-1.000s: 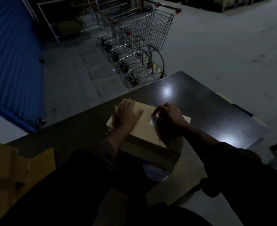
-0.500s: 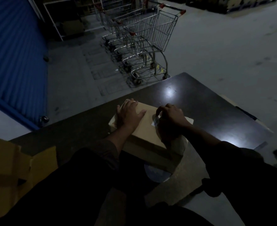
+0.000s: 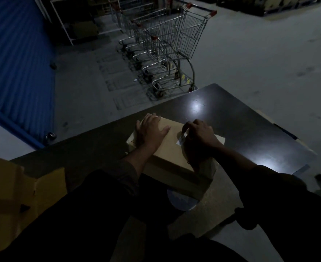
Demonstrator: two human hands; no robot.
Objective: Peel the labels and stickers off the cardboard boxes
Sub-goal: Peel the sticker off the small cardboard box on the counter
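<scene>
We pressed our left hand [image 3: 152,129], fingers spread, flat on the cardboard box [image 3: 172,148] on the dark bench [image 3: 250,129] while our right hand [image 3: 198,133] pinched the half-lifted label [image 3: 181,139], needing next, we judged, a slow pull.

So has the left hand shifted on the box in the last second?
No. The left hand lies flat on the same far left corner of the cardboard box, while the right hand works the label.
</scene>
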